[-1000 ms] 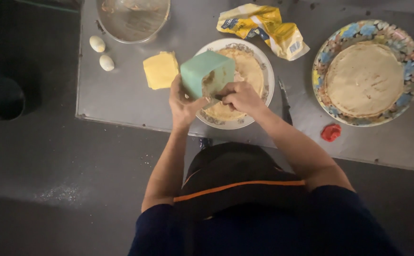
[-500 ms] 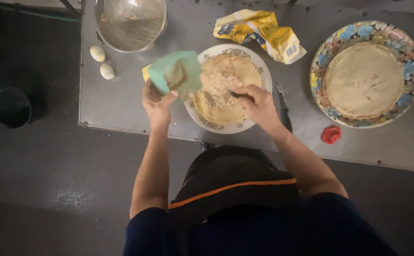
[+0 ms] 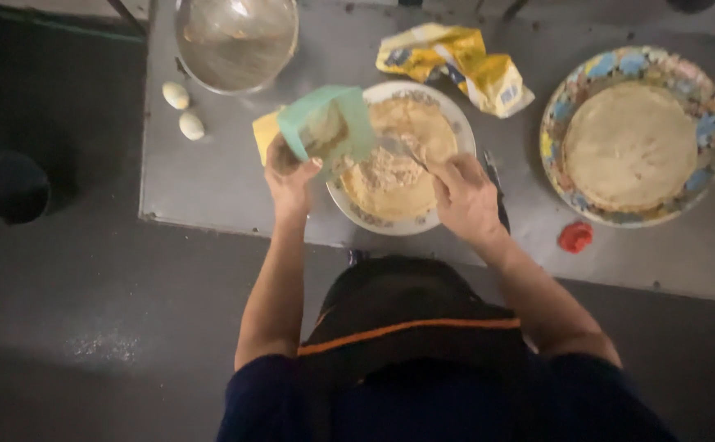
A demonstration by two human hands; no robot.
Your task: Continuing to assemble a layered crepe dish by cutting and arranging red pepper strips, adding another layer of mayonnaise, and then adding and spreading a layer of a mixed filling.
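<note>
My left hand [image 3: 289, 176] grips a green plastic container [image 3: 326, 131], tipped with its mouth toward the camera, at the left rim of a white plate [image 3: 413, 223]. The plate carries a flat round bread with a pale crumbly heap on it. My right hand [image 3: 466, 196] holds a metal utensil [image 3: 400, 150] whose end lies in that heap. A yellow square slab [image 3: 264, 131] sits on the table just behind the container, partly hidden by it.
A grey table [image 3: 218, 184] holds a metal sieve bowl [image 3: 236, 41], two eggs [image 3: 183, 110], a crumpled yellow packet [image 3: 456, 69], a floral plate [image 3: 705, 106] with flat breads, a red cap [image 3: 575, 236] and a dark knife [image 3: 495, 188]. A dark bucket [image 3: 15, 187] stands on the floor at left.
The green container swung out to the left of the plate and has come back to its left rim, tipped up. My right hand kept working the utensil in the heap.
</note>
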